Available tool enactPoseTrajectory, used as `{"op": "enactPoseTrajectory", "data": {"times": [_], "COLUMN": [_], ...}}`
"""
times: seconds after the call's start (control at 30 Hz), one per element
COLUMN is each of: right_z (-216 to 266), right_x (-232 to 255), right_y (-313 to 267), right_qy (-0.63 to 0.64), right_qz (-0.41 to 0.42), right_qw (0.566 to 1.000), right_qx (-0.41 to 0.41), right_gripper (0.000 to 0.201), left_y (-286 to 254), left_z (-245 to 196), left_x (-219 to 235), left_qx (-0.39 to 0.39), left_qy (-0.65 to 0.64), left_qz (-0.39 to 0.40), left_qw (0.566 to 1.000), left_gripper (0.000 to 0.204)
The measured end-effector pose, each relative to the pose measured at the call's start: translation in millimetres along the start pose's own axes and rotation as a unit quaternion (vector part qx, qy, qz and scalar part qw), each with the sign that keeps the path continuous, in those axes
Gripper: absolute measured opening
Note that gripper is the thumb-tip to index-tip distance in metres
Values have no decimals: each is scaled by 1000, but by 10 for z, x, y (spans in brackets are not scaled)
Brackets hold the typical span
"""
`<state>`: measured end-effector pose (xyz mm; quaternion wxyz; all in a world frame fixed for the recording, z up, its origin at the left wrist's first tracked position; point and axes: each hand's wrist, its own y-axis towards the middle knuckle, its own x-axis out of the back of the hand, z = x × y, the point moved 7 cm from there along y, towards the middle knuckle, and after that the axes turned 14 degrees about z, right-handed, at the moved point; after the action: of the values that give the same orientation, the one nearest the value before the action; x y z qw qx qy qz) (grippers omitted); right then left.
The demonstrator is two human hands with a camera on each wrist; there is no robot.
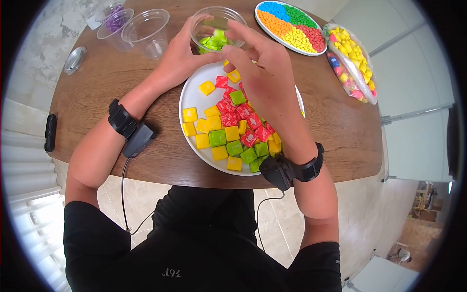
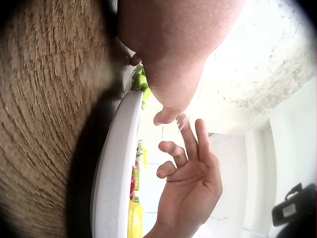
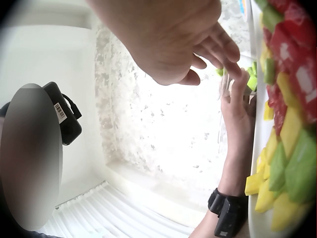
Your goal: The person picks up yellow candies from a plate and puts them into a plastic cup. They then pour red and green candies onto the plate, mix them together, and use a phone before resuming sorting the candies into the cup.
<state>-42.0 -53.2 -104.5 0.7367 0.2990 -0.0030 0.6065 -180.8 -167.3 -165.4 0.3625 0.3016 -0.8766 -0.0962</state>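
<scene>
1. Closest to me is the big white plate (image 1: 197, 95), sitting on the brown table (image 1: 163, 126). Reading it like a clock (12 points away from me), red squares (image 1: 229, 119) bunch around the middle, yellow squares (image 1: 202, 141) run down the 7 to 9 side, and most green squares (image 1: 235, 148) are near 6.
2. My right hand (image 1: 265, 68) is over the plate's 12 side: relaxed, fingers loosely bent and apart, let go, right by the clear cup's 3 o'clock edge. Can't tell if it's touching the rim.
3. My left hand (image 1: 182, 56) is wrapped around that clear cup (image 1: 221, 20), just past the plate between 11 and 12. Green pieces (image 1: 212, 42) are inside.
4. Farther out: another clear cup (image 1: 146, 27) at 10, a bag of mostly yellow pieces (image 1: 359, 80) at 2, and a 5-color plate (image 1: 293, 47) at 1.
</scene>
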Motion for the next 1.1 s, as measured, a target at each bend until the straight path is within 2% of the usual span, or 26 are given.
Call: {"op": "enactPoseTrajectory", "data": {"times": [0.13,0.33,0.4,0.43,0.5,0.63,0.7,0.87,0.93,1.0,1.03,1.1], "right_z": [-7,-52,-112,-99,-115,-37,-65,-119,-127,-57,-63,-2], "right_x": [28,117,45,51,-45,-62,-77,-81,-110,-61,-63,-1], "right_y": [2,17,14,9,-38,-98,-128,-143,-141,-108,-99,-55], "right_qy": [10,-103,-186,-185,-286,-304,-326,-297,-292,-296,-297,-252], "right_qz": [17,39,112,111,198,216,258,260,264,195,195,136], "right_qw": [1000,993,971,971,928,919,894,907,908,930,930,957], "right_qx": [-18,-45,-102,-103,-131,-127,-169,-146,-143,-96,-95,-54], "right_gripper": [27,15,17,17,20,26,26,25,24,20,20,16], "left_y": [-5,7,2,1,-1,1,-2,0,7,4,4,7], "left_z": [-19,31,-29,-24,-6,-10,-3,26,45,50,53,40], "left_x": [15,2,0,-19,-25,-16,-18,-29,-12,-26,-24,-8], "left_qx": [-2,0,24,47,49,46,51,48,11,10,8,13], "left_qy": [36,11,-19,-49,-52,-30,-36,-45,-20,-35,-49,-38], "left_qz": [-6,-3,13,28,29,29,26,27,6,6,6,6], "left_qw": [999,1000,999,997,997,998,998,997,1000,999,999,999], "left_gripper": [88,87,82,78,78,78,78,77,86,87,87,87]}}
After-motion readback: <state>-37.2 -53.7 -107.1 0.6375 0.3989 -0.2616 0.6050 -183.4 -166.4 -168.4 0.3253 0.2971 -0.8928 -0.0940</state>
